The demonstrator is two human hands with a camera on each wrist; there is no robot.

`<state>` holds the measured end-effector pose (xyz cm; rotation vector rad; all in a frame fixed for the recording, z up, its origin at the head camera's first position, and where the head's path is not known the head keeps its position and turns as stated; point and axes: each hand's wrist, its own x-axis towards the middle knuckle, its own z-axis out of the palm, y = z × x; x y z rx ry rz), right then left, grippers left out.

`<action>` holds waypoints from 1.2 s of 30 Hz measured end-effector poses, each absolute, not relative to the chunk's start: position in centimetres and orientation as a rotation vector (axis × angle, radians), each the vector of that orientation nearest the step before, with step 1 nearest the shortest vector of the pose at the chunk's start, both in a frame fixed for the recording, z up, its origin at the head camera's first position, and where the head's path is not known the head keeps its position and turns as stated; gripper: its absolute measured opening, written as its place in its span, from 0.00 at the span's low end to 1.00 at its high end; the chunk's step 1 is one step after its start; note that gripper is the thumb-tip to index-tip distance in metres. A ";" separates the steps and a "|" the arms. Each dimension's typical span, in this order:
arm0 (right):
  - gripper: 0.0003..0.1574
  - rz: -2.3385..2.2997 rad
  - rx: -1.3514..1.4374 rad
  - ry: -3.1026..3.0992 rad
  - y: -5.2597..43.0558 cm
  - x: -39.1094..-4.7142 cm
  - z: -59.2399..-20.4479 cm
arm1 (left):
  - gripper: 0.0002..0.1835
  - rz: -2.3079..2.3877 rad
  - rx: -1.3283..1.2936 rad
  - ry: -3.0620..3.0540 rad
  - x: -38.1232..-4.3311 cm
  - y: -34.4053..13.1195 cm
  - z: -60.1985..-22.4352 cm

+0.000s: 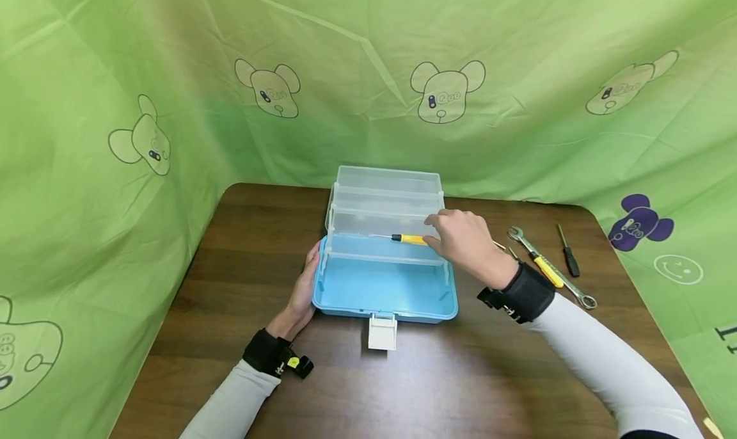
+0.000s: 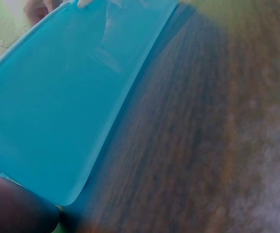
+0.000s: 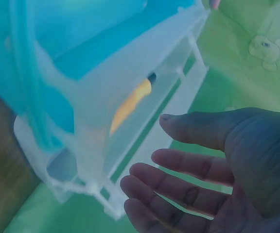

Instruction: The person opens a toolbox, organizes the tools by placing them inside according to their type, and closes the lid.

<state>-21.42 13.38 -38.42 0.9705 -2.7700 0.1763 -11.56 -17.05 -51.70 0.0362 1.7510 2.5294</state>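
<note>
A blue toolbox [image 1: 368,288] stands unlatched on the table, its translucent trays [image 1: 386,221] raised behind the base. In the upper tray lies a screwdriver [image 1: 411,239] with a yellow handle and dark collar, its thin shaft pointing left. My right hand [image 1: 463,240] hovers over the tray's right end, overlapping the handle's end in the head view. From the right wrist, the same hand [image 3: 198,174] shows spread fingers, apart from the yellow handle [image 3: 130,107]. Along the toolbox's left wall rests my left hand [image 1: 302,292], fingers extended; its fingertips are partly hidden by the box.
Right of the toolbox lie a combination wrench [image 1: 553,269], a yellow-handled screwdriver [image 1: 547,271] across it and a black-handled screwdriver [image 1: 570,260]. A white latch [image 1: 382,333] hangs from the toolbox's front. Green cloth [image 1: 357,106] surrounds the wooden table [image 1: 247,253] at back and sides.
</note>
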 end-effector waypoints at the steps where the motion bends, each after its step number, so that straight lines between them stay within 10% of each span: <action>1: 0.18 0.182 0.962 -2.764 13.8 -21.4 -38.3 | 0.33 2.526 0.034 1.752 -11.6 -17.0 -51.7; 36: 0.24 0.225 0.493 -3.104 27.7 -19.9 -38.7 | 0.32 2.516 -0.040 1.737 -11.7 -17.0 -51.3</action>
